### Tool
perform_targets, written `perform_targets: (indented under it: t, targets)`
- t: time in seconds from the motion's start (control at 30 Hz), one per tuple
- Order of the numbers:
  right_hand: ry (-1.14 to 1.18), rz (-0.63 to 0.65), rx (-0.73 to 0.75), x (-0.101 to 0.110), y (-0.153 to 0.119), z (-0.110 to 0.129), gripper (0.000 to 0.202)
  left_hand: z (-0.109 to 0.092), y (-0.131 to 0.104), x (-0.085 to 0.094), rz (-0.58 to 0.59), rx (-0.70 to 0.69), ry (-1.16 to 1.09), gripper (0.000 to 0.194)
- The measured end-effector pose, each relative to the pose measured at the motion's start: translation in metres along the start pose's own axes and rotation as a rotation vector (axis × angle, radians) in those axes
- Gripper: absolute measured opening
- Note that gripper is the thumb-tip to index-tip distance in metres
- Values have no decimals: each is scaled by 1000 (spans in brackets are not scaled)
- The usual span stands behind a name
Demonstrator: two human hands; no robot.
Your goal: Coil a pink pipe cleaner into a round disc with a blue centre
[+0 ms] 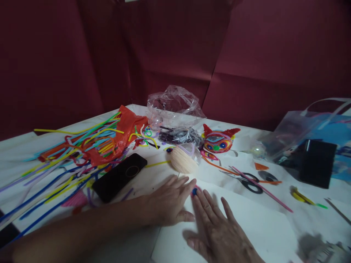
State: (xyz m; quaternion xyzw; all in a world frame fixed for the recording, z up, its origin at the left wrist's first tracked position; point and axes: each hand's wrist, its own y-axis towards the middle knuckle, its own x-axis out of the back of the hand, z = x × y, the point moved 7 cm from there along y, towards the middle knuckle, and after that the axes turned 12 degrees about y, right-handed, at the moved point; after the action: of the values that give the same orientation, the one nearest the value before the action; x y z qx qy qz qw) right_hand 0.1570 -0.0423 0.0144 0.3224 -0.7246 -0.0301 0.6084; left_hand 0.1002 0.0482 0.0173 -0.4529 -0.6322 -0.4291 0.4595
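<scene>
My left hand point(171, 201) lies over a white sheet of paper point(263, 226), palm down with fingers spread. To its right, my right hand point(222, 226) rests palm down on the sheet, its fingers apart. Between the fingertips of both hands sits a small blue disc point(194, 191) with a bit of pink beside it. Just beyond my left hand is a ball wound in cream strands point(185, 160), partly clear, with a lilac strip on top. Behind and to the right stands a colourful animal head point(218, 141) with red ears and blue eyes.
Pipe cleaners point(79, 146) spill from a red bag point(127, 126) at the left, near a black phone point(120, 178). Black scissors point(251, 182) and a pink pipe cleaner point(274, 198) lie right. A clear bag point(175, 104) is at the back, a black box point(318, 163) far right.
</scene>
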Motion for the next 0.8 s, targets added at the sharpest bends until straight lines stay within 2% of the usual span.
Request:
perform_targets:
  t: [0.17, 0.4, 0.47, 0.6, 0.7, 0.8]
  targets:
    - [30, 28, 17, -7, 1, 1, 77, 5, 0, -8, 93, 13, 64, 91]
    - [66, 48, 7, 1, 7, 1, 82, 5, -1, -3, 71, 40, 50, 87]
    - [78, 57, -13, 11, 9, -8, 79, 6, 0, 4, 46, 63, 22, 81]
    - [68, 17, -107, 34, 2, -41, 65, 9, 1, 16, 3, 88, 6, 74]
    - [19, 5, -165, 33, -9, -58, 65, 7, 6, 13, 11, 35, 59, 66]
    - [27, 23, -159, 19, -14, -54, 68, 5, 11, 2, 47, -39, 128, 68]
